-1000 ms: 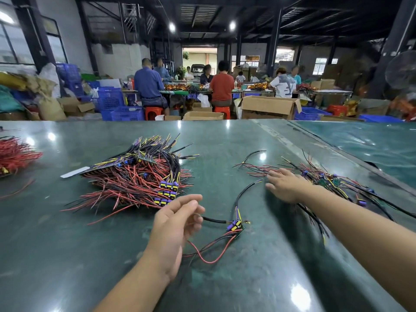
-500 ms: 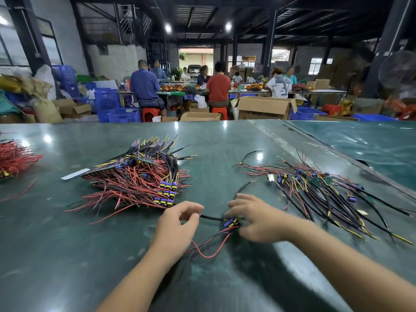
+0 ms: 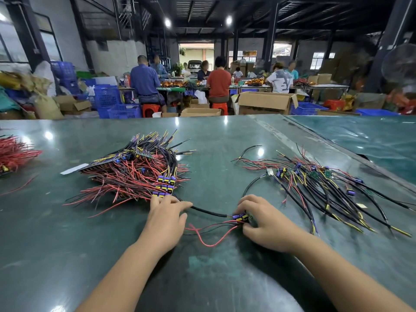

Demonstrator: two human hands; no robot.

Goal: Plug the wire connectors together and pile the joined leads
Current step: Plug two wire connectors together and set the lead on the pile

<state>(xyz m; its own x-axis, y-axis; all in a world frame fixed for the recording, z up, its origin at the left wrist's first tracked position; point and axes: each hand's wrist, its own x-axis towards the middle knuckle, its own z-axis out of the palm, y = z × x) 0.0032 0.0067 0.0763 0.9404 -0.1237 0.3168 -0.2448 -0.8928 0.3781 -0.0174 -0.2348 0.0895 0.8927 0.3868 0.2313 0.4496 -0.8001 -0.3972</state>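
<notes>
A joined lead lies on the green table [image 3: 213, 278] in front of me: a black cable [image 3: 209, 212] and thin red wires [image 3: 210, 243] meeting at a purple-and-yellow connector [image 3: 240, 216]. My right hand [image 3: 267, 224] pinches that connector between thumb and curled fingers. My left hand [image 3: 165, 221] rests over the other end of the black cable, fingers bent, just below the big pile of joined leads [image 3: 135, 174]. Whether it grips the cable I cannot tell. A looser heap of separate leads [image 3: 319, 185] spreads out to the right of my right hand.
A bundle of red wires [image 3: 13, 154] sits at the table's left edge. A white label [image 3: 74, 168] pokes out beside the big pile. A second table [image 3: 371, 140] adjoins on the right. Beyond the far edge are cardboard boxes [image 3: 265, 102], blue crates and seated people.
My right hand left the loose heap, came back to the lead in front of me and took hold of its connector. My left hand moved forward onto the black cable's far end.
</notes>
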